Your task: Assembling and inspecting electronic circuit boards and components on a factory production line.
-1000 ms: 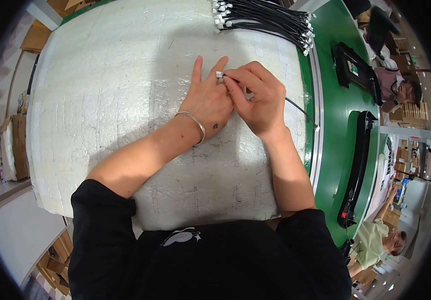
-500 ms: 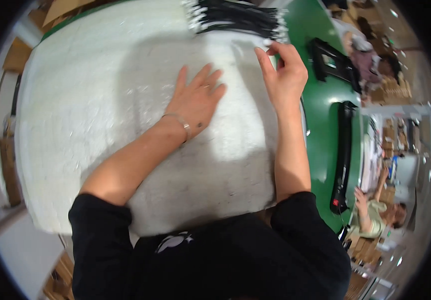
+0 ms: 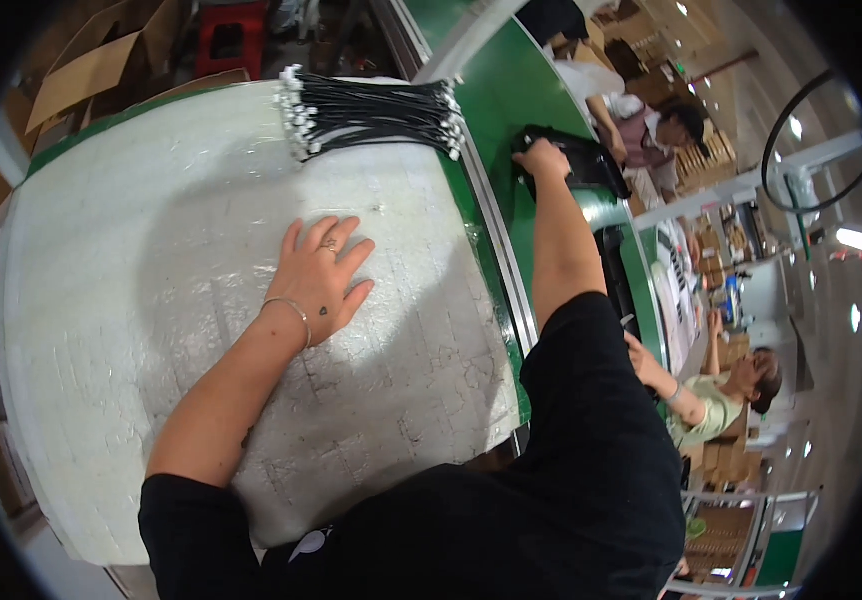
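Observation:
My left hand (image 3: pixel 321 275) lies with spread fingers on the pale, plastic-covered work surface (image 3: pixel 81 300), holding nothing. Off to the right, my right arm stretches over a green belt (image 3: pixel 466 110). There my right hand (image 3: pixel 543 160) grips the near-left end of a long black plastic part (image 3: pixel 596 172); its fingertips are partly hidden. A bundle of black cables with white connectors (image 3: pixel 376 115) rests at the far edge of the work surface, beyond my left hand.
A second black part (image 3: pixel 613 270) lies on the belt, partly behind my right arm. A metal rail (image 3: pixel 496 235) runs between belt and work surface. Two people, one in a light green shirt (image 3: pixel 716 405), sit across the belt. A red stool (image 3: pixel 231 38) and cardboard box (image 3: pixel 96 75) stand beyond.
My right hand has moved from above the work surface to the black part on the belt and closed on it. My view has turned right; my left hand stays spread on the surface.

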Demonstrator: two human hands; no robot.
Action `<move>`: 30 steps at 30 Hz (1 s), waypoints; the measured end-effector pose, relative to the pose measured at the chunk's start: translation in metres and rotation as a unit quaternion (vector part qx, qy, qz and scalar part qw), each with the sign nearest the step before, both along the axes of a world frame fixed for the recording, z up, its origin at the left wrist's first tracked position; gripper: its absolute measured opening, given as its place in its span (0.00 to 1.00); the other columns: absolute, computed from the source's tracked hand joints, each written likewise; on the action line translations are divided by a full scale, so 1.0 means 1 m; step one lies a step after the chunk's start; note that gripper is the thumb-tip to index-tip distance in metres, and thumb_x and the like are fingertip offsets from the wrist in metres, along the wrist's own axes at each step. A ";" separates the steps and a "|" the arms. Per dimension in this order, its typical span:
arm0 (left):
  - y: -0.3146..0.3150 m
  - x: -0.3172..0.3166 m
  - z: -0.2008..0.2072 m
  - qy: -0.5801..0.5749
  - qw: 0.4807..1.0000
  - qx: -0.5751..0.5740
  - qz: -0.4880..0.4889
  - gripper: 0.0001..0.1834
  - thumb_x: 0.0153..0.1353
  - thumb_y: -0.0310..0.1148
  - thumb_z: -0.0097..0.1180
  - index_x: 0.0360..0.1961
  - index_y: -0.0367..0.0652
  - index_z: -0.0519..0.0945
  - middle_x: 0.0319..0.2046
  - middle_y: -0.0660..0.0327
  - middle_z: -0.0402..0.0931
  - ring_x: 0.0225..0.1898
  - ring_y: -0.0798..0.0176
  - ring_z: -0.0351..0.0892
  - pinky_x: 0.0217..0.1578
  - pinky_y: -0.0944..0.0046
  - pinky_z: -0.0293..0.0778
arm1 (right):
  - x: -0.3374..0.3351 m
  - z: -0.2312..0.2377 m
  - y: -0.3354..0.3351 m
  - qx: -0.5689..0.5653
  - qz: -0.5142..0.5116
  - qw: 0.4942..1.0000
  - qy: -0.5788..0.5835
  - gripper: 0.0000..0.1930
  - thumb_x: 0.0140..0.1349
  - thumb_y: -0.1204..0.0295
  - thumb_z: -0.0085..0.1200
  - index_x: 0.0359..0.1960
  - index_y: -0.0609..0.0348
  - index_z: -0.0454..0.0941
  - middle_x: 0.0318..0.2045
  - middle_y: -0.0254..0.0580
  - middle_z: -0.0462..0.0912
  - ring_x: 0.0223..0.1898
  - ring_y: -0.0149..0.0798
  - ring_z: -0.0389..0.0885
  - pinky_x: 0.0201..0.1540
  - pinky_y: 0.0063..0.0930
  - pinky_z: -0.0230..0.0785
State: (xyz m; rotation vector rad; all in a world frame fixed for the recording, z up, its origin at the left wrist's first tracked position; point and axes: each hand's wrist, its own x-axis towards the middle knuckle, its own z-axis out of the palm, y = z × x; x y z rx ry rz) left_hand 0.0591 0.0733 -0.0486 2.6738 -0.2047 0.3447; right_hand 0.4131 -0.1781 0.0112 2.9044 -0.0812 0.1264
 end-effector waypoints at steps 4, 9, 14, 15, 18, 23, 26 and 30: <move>-0.007 0.014 0.004 -0.003 0.999 -0.012 -0.034 0.24 0.61 0.43 0.54 0.57 0.47 0.72 0.64 0.54 0.60 0.67 0.50 0.54 0.66 0.41 0.47 | -0.016 0.016 -0.049 -0.120 0.080 0.990 0.010 0.27 0.50 0.50 0.63 0.46 0.56 0.80 0.47 0.49 0.82 0.48 0.50 0.82 0.50 0.42 0.75; -0.007 0.021 -0.005 -0.024 0.998 -0.024 -0.047 0.26 0.61 0.44 0.54 0.59 0.47 0.70 0.64 0.54 0.60 0.67 0.50 0.53 0.66 0.41 0.47 | -0.169 0.111 -0.088 -0.037 0.315 0.938 -0.140 0.20 0.54 0.54 0.60 0.33 0.61 0.78 0.32 0.51 0.80 0.37 0.55 0.80 0.36 0.45 0.72; -0.008 -0.005 0.021 -0.171 0.984 -0.053 0.001 0.34 0.55 0.48 0.61 0.62 0.49 0.69 0.67 0.56 0.58 0.69 0.48 0.50 0.67 0.43 0.46 | -0.384 0.169 -0.098 0.021 0.530 0.845 -0.061 0.20 0.43 0.67 0.68 0.17 0.59 0.64 0.19 0.43 0.63 0.22 0.50 0.67 0.22 0.39 0.57; -0.014 -0.010 0.035 -0.172 0.984 -0.045 -0.003 0.34 0.55 0.48 0.61 0.62 0.49 0.69 0.67 0.56 0.58 0.69 0.48 0.50 0.67 0.43 0.46 | -0.415 0.179 -0.110 -0.009 0.514 0.857 -0.029 0.19 0.39 0.65 0.68 0.16 0.58 0.66 0.19 0.40 0.63 0.21 0.45 0.66 0.21 0.35 0.56; -0.025 -0.036 0.086 -0.320 0.942 -0.002 -0.105 0.48 0.40 0.45 0.71 0.66 0.61 0.65 0.70 0.60 0.53 0.71 0.53 0.49 0.68 0.46 0.44 | -0.458 0.198 -0.128 -0.055 0.547 0.834 -0.047 0.14 0.36 0.67 0.62 0.26 0.57 0.79 0.28 0.36 0.77 0.23 0.38 0.69 0.21 0.28 0.60; -0.018 -0.112 0.095 -0.215 0.953 0.155 -0.145 0.17 0.36 0.33 0.66 0.31 0.45 0.78 0.22 0.65 0.70 0.26 0.61 0.71 0.24 0.61 0.68 | -0.385 0.150 -0.130 -0.053 0.562 0.820 -0.098 0.17 0.42 0.76 0.59 0.38 0.55 0.79 0.41 0.38 0.80 0.33 0.42 0.75 0.30 0.31 0.69; -0.034 -0.159 0.087 -0.162 0.967 0.159 -0.115 0.07 0.42 0.28 0.55 0.21 0.48 0.68 0.18 0.67 0.64 0.22 0.67 0.70 0.17 0.67 0.66 | -0.325 0.118 -0.104 0.070 0.511 0.849 -0.115 0.26 0.45 0.86 0.53 0.49 0.49 0.76 0.44 0.39 0.76 0.40 0.46 0.78 0.36 0.35 0.72; -0.064 -0.184 0.063 -0.018 0.994 0.045 -0.096 0.09 0.54 0.36 0.62 0.27 0.45 0.75 0.23 0.64 0.73 0.28 0.62 0.76 0.23 0.62 0.72 | -0.300 0.088 -0.046 0.148 0.590 0.792 -0.052 0.17 0.50 0.80 0.52 0.44 0.53 0.76 0.35 0.43 0.79 0.40 0.48 0.79 0.41 0.39 0.74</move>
